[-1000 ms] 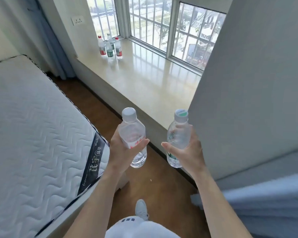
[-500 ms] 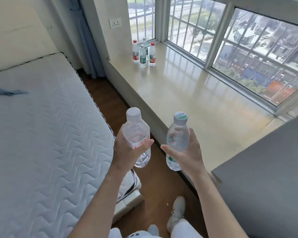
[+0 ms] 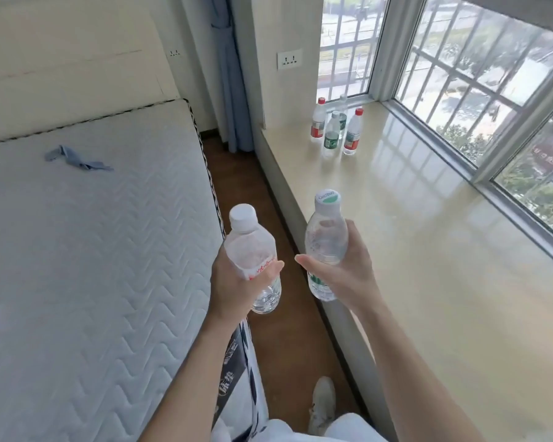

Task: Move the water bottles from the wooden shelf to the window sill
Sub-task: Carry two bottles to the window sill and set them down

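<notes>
My left hand (image 3: 237,282) grips a clear water bottle with a white cap and red lettering (image 3: 251,247), held upright over the floor gap. My right hand (image 3: 348,269) grips a second clear bottle with a green-and-white cap (image 3: 326,237), also upright, at the near edge of the window sill (image 3: 428,250). Several bottles stand clustered at the sill's far left end: a red-capped one (image 3: 319,122), a green-labelled one (image 3: 332,135) and another red-capped one (image 3: 353,132). The wooden shelf is out of view.
A white quilted mattress (image 3: 93,250) fills the left, with a blue cloth (image 3: 77,159) lying on it. A narrow strip of brown wooden floor (image 3: 246,186) runs between bed and sill. Barred windows (image 3: 476,100) back the sill; a blue curtain (image 3: 233,74) hangs in the corner.
The view has swung left and forward along the sill; the grey wall on the right has left the frame. Both hands still hold their bottles, now nearer the bottles on the sill.
</notes>
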Demonstrator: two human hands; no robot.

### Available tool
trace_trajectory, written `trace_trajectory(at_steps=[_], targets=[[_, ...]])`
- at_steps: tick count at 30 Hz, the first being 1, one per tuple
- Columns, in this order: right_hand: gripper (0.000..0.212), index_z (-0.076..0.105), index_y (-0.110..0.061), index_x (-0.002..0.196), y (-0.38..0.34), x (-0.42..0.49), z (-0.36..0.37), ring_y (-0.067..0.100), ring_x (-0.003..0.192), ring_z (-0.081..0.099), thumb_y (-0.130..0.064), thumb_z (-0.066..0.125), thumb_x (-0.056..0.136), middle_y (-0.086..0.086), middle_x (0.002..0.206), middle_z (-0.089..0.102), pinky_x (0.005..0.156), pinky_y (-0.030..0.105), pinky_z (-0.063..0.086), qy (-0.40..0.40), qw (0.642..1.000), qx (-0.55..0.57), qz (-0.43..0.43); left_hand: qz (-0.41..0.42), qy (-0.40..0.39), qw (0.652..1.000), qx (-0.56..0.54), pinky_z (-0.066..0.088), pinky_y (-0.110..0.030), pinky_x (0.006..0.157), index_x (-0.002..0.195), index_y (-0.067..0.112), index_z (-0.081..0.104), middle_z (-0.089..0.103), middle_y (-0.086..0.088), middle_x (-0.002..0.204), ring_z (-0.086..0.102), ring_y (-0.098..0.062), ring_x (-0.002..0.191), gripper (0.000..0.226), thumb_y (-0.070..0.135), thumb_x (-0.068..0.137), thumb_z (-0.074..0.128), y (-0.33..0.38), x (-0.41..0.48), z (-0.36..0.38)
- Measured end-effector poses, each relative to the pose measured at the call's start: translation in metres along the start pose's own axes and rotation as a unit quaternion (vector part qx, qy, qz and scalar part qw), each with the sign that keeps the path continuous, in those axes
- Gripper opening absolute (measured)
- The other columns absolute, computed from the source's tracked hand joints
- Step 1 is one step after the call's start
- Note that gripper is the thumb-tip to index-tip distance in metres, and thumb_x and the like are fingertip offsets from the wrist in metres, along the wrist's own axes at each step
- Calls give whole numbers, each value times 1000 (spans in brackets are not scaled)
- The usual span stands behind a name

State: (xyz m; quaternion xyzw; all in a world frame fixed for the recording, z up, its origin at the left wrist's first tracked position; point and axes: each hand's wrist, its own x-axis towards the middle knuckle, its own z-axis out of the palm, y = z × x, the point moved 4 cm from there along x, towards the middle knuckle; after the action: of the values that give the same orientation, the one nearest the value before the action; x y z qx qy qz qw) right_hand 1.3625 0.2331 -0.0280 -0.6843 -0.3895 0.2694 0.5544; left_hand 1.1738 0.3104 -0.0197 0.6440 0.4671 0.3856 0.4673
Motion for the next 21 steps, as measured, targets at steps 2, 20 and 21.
trace_trajectory(at_steps=[2, 20, 21], targets=[[58, 54, -36, 107, -5, 40, 2, 12, 97, 67, -40, 90, 61, -14, 100, 67, 84, 43, 58, -19, 1000, -2, -11, -5, 20, 1000, -1, 56, -36, 92, 116, 18, 61, 69, 0, 107, 66, -15, 103, 72, 53, 56, 79, 1, 29, 8], [58, 54, -31, 112, 6, 254, 86, 6, 97, 64, -37, 88, 66, -23, 99, 62, 77, 14, 48, -145, 988, 21, -41, -43, 99, 994, -1, 58, -40, 86, 110, 12, 63, 70, -5, 101, 68, -20, 97, 68, 52, 57, 80, -28, 230, 9], [58, 54, -31, 113, 7, 271, 93, 7, 98, 64, -37, 88, 66, -22, 99, 63, 78, 15, 49, -142, 989, 21, -42, -39, 97, 994, -5, 58, -41, 86, 110, 10, 63, 70, -6, 100, 68, -21, 97, 69, 51, 57, 80, -30, 249, 7]])
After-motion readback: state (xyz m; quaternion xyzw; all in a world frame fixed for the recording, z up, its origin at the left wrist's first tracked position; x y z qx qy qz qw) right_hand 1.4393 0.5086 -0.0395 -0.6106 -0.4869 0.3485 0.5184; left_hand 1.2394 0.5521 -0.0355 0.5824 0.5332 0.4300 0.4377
